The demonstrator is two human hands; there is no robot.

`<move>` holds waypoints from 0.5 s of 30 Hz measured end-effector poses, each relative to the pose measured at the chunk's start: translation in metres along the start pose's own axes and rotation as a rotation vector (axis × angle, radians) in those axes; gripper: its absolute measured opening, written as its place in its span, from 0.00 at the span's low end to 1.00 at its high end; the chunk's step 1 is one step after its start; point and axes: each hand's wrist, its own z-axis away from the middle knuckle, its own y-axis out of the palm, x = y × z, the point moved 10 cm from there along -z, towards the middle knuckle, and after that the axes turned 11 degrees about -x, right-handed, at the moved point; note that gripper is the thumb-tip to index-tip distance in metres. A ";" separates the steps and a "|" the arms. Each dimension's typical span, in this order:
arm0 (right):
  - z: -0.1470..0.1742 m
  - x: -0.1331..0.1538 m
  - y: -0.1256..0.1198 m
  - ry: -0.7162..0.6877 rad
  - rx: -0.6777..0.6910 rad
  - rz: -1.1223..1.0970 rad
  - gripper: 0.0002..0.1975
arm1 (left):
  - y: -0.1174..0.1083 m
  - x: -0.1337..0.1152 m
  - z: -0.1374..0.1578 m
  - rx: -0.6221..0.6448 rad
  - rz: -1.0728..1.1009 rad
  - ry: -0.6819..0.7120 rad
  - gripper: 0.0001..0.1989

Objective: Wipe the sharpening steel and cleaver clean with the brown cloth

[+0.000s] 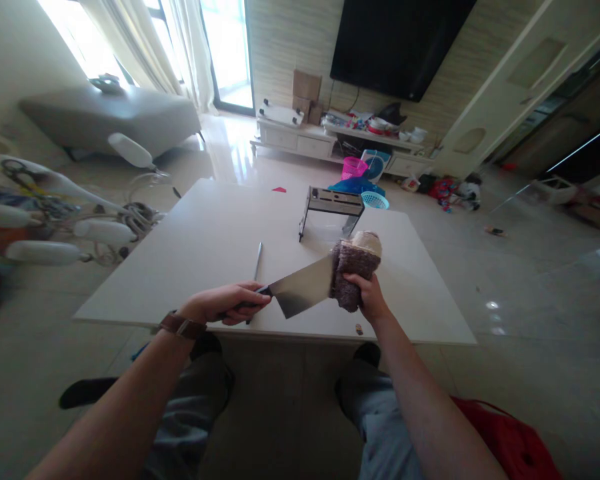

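My left hand [240, 301] grips the dark handle of a cleaver [305, 287], its broad blade pointing right above the white table. Against the blade's far end is a fuzzy brown cloth [354, 277] with a cream-coloured part [367, 243] at its top. My right hand [373, 293] is closed around this cloth, thumb across its front. Whether the blade's tip lies behind the cloth or within a fold, I cannot tell. A thin grey rod [258, 261] lies on the table, partly hidden beneath my left hand and the cleaver handle.
On the white table [205, 227] stands a metal frame [335, 201] on legs, beyond the cloth. A red scrap [279, 190] lies near the far edge, a small object [359, 329] near the front. Blue and pink baskets [354, 168] sit behind. White-armed equipment [105, 231] is at left.
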 end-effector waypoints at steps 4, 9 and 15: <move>0.006 -0.007 0.006 0.121 -0.033 -0.170 0.20 | 0.004 -0.014 -0.010 -0.074 0.178 0.121 0.18; 0.021 -0.024 0.026 0.236 -0.015 -0.245 0.19 | 0.024 -0.023 -0.029 -0.104 0.307 0.227 0.17; 0.034 -0.039 0.045 0.250 -0.004 -0.276 0.19 | 0.057 -0.020 -0.046 -0.136 0.407 0.286 0.17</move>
